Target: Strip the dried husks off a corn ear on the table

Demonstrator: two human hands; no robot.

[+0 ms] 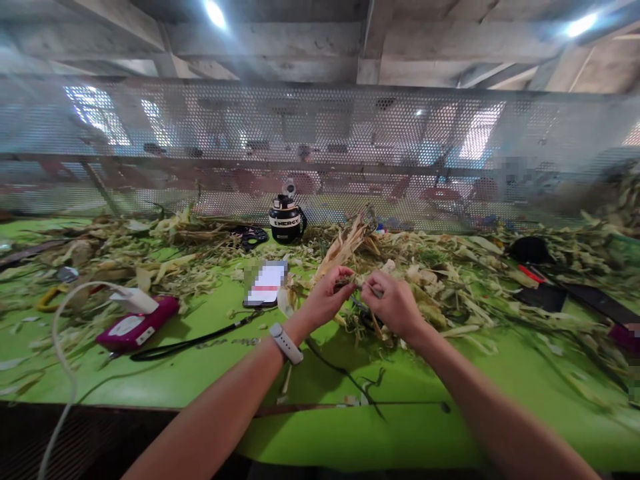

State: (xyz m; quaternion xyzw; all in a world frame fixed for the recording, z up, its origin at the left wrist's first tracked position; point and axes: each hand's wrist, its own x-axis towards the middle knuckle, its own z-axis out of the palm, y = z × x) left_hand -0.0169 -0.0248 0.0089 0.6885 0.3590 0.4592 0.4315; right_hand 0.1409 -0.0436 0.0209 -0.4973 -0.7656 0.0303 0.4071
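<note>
My left hand (332,292) is closed, its thumb and fingers pinching a thin pale-green plant piece (357,281). Fingers curled, my right hand (393,303) grips the other end of that piece close by. Right behind the left hand a bundle of dry tan husk-like leaves (344,243) slants up to the right; whether the hand touches it is unclear. Loose green and yellowish plant scraps (361,323) lie beneath the hands, with a pale heap of husks (425,287) beside the right one. A light-coloured watch (286,343) is on my left wrist.
On the green table (210,380) are a phone (267,283) with a black strap, a magenta power strip (137,325) with a white plug and cable, and a black bottle (285,220). Plant litter (165,260) spreads across the back. A perforated metal screen (320,147) stands behind.
</note>
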